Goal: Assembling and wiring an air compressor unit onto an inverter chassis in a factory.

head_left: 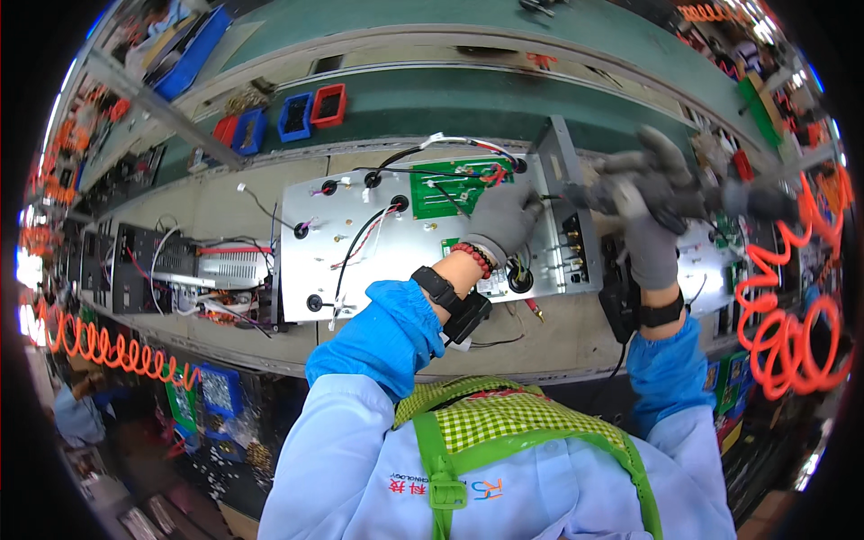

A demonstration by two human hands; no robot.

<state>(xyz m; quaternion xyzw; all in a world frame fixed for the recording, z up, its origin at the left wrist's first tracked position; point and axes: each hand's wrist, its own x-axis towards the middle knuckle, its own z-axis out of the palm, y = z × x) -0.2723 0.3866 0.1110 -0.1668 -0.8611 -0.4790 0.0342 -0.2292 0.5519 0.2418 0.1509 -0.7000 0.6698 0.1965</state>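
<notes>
My left hand (pixel 504 220), in a grey glove, rests over a silver metal panel (pixel 360 247), beside a green circuit board (pixel 432 191). Its fingers are curled together near the panel's upright grey end plate (pixel 562 166); whatever they pinch is hidden. In my gloved right hand (pixel 650 238) is a dark power screwdriver (pixel 711 200), held level and smeared by motion. The tool's tip points left at the end plate, close to my left fingertips. Black and red cables (pixel 414 148) run across the panel through round black grommets.
Orange coiled hoses (pixel 792 333) hang at the right, another (pixel 117 355) at the left. An open chassis with wires (pixel 193 270) sits left of the panel. Blue (pixel 295 117) and red bins (pixel 328 105) of small parts stand behind, along a green conveyor (pixel 414 108).
</notes>
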